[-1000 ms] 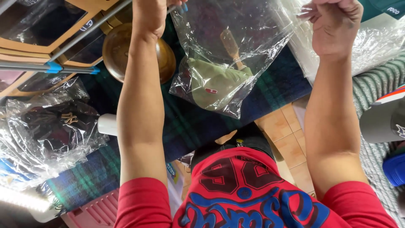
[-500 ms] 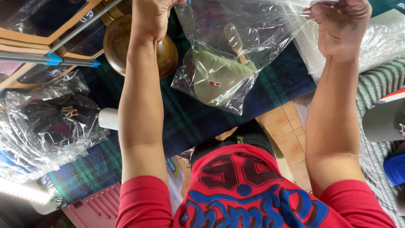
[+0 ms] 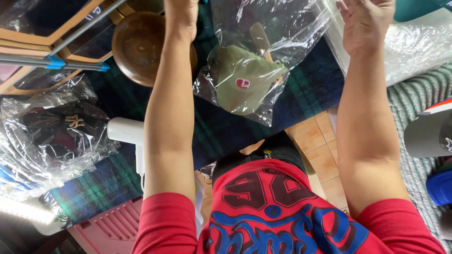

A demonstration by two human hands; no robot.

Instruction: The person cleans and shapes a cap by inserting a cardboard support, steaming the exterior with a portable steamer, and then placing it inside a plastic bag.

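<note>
Holding a clear plastic bag point(image 3: 263, 51) up between them, both hands reach to the top of the head view. The left hand point(image 3: 181, 16) is clenched at the bag's upper left corner; the right hand point(image 3: 365, 21) is near its upper right edge — whether its fingers pinch the plastic I cannot tell. Inside the bag sits an olive green cap point(image 3: 245, 82). Beneath lies a dark plaid cloth point(image 3: 310, 89), with a round wooden bowl point(image 3: 136, 47) just left of the left forearm and another bagged dark cap point(image 3: 56, 131) farther left.
</note>
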